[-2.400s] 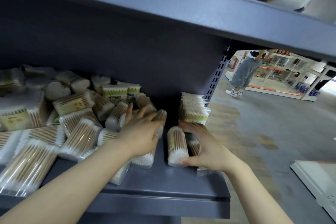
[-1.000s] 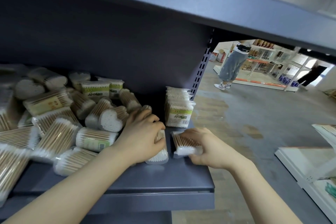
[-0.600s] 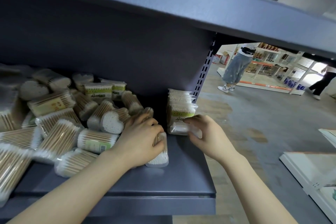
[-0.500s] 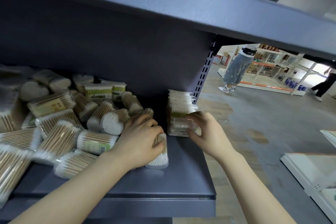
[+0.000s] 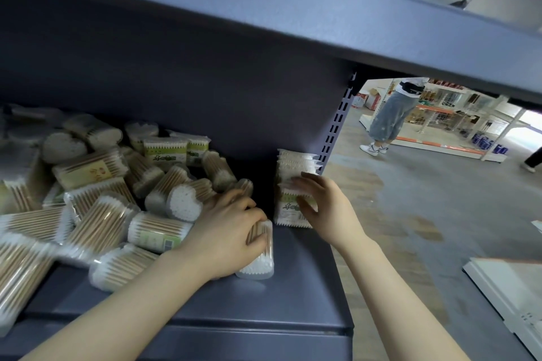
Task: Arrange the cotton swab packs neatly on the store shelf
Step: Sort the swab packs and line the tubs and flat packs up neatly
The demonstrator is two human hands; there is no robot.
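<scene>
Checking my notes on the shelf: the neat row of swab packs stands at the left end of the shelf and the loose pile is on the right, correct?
Not quite, the sides are swapped. In the head view the neat row of packs stands at the right end of the shelf, by the right hand; the loose pile lies to the left.

Dark blue metal store shelf [image 5: 296,299], loose heap of cotton swab packs [image 5: 96,202] lying jumbled across its left and middle, one pack [image 5: 259,255] lying apart near the front, upright row of packs [image 5: 293,184] standing at the right end
</scene>
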